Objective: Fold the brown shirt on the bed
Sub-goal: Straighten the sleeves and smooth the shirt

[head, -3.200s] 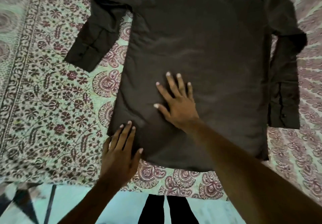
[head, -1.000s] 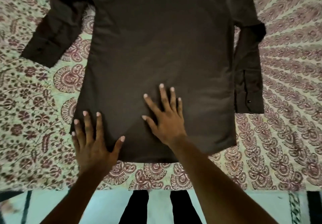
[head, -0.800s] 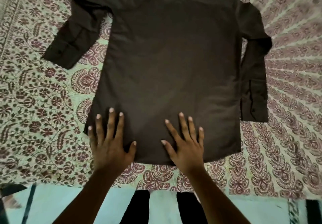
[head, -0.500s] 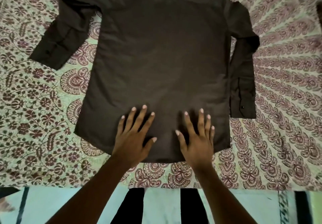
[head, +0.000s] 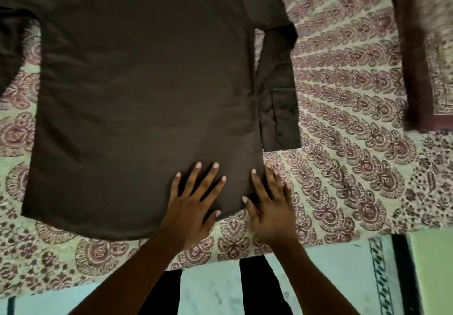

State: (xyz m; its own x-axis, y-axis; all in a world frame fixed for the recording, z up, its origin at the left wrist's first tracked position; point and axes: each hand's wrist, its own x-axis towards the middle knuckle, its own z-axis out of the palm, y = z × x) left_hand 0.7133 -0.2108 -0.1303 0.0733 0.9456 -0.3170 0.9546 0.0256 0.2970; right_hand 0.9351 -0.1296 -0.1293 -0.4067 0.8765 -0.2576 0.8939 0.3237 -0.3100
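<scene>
Fingers (head: 210, 177) of the left hand (head: 193, 202) lie straight and splayed, palm down, grasping nothing. They press the brown shirt (head: 147, 89) just inside its hem, close to the near edge of the bed (head: 343, 123). The right hand (head: 269, 206) lies just beside it, equally flat and released. Its fingers (head: 258, 184) rest over the shirt's near right corner, and part of the palm sits on the patterned sheet.

The step in hand looks like smoothing the garment before any fold is made. To do it well, the palms should sweep outward from the middle toward that corner. The pressure should be light enough that the cloth flattens rather than slides along the sheet. The side seam should end straight and the hem square to the bed's near edge.

Farther up, the shirt's body lies spread, apparently back upward, with faint ripples near the right seam that want pressing out. The right sleeve (head: 278, 89) is doubled down alongside the body, its buttoned cuff (head: 280, 130) pointing toward the near edge. The left sleeve (head: 9, 45) runs off toward the bed's left side. Both sleeves are not yet folded in.
</scene>
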